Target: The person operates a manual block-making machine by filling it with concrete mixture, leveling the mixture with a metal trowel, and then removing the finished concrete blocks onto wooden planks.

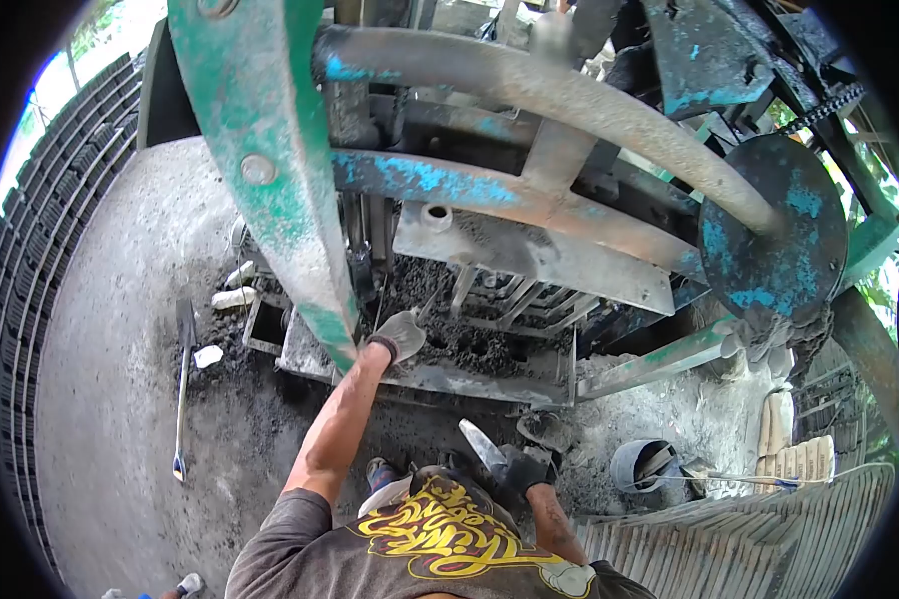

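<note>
My left hand [402, 334], in a pale dusty glove, reaches into the metal tray of a large machine beside its green post [300, 240]. Its fingers look curled, and a thin rod-like shape shows just past them; what they hold I cannot tell. Dark, crumbly mix [469, 344] lies in the tray around a row of holes, close to the right of that glove. Lower down, in front of my body, my right hand [526, 467] in a dark glove is closed on the handle of a trowel [482, 446]. The trowel's pale blade points up and left, apart from the tray.
Blue-flecked curved bars [430, 180] and a round plate [774, 230] extend over the tray. On the floor at left lies a shovel [182, 389]. At right are a bucket [641, 466] and stacked boards [709, 549]. Dark stacks [45, 260] line the left side.
</note>
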Demonstrator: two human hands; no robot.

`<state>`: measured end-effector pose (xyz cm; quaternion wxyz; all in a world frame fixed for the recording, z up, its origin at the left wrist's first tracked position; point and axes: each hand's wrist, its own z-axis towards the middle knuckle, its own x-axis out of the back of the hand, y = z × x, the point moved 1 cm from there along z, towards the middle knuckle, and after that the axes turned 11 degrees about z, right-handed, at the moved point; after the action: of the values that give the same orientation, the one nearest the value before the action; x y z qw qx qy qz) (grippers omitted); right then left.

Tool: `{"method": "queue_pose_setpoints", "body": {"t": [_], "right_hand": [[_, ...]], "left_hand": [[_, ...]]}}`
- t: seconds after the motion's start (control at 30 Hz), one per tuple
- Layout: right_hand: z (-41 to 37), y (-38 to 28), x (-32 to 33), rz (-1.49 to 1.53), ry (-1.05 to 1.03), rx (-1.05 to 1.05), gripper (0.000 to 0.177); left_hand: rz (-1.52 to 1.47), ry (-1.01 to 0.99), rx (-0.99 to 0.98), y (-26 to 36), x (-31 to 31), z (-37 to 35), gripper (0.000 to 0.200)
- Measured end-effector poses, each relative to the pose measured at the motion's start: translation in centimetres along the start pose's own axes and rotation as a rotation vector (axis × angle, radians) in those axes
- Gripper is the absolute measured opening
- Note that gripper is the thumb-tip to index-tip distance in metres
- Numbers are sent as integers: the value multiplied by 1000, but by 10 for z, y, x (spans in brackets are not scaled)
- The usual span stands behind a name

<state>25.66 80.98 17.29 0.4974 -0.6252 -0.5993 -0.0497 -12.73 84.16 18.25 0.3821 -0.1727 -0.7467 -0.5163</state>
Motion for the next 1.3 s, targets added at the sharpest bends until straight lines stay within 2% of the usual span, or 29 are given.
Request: {"method": "queue_pose_setpoints", "body": {"t": [0.03,0.1,0.13,0.23,0.27,0.33,0.4,0.47,0.53,0.57,0.6,0.63,0.73,0.8,0.83,0.9,0.93,0.97,1.03,1.07,1.1,1.17,1.2,1.23,1.3], "right_hand": [[2,1,3,-5,-33,16,38],[13,16,1,-7,-36,63,39],[15,12,5,0,-42,42,38],[23,30,1,55,-28,68,36],[26,34,3,96,-6,86,35],[28,41,8,115,31,111,33],[28,47,17,164,50,137,34],[34,62,19,206,58,165,35],[53,88,9,168,181,260,31],[58,89,11,165,168,273,31],[62,87,14,208,129,314,30],[65,79,20,249,91,357,29],[78,57,26,307,1,450,26],[104,59,12,331,-59,477,25],[109,50,12,323,-76,490,25],[115,23,13,443,-246,523,28],[121,20,8,380,-265,637,30],[127,17,2,321,-280,752,31],[129,-1,7,341,-422,496,35],[130,7,7,333,-404,559,40],[128,19,9,338,-402,558,40],[122,37,25,439,-308,552,40],[113,43,32,374,-110,758,43],[104,46,39,375,-119,748,43],[87,55,48,296,14,655,45]], "left_hand": [[-131,-269,128,16,18,1,36],[-27,-344,299,45,62,-8,23],[244,-344,98,25,55,10,21],[651,-293,-143,26,58,5,18],[680,-334,-157,38,66,-10,19],[403,-451,232,78,85,-50,22],[185,-387,276,44,61,-73,24],[115,-319,269,46,51,-112,29],[-64,-409,418,22,15,-140,20],[-253,-414,470,-4,-17,-153,22],[-284,-431,488,-18,-42,-163,26],[-235,-307,377,-38,-73,-174,23],[-428,-264,463,0,-95,-206,29],[-535,0,254,3,-123,-212,39],[-540,19,267,3,-131,-212,39],[27,255,-30,13,-141,-211,56],[74,121,112,41,-120,-212,56],[72,125,120,53,-108,-209,56],[186,-79,400,60,-95,-206,49],[248,-44,512,43,-98,-203,41],[299,-98,513,22,-96,-200,38],[310,-39,577,-9,-92,-205,35],[312,28,547,-11,-91,-209,35],[314,89,524,-3,-78,-217,35],[372,348,295,-3,-76,-225,36]]}}
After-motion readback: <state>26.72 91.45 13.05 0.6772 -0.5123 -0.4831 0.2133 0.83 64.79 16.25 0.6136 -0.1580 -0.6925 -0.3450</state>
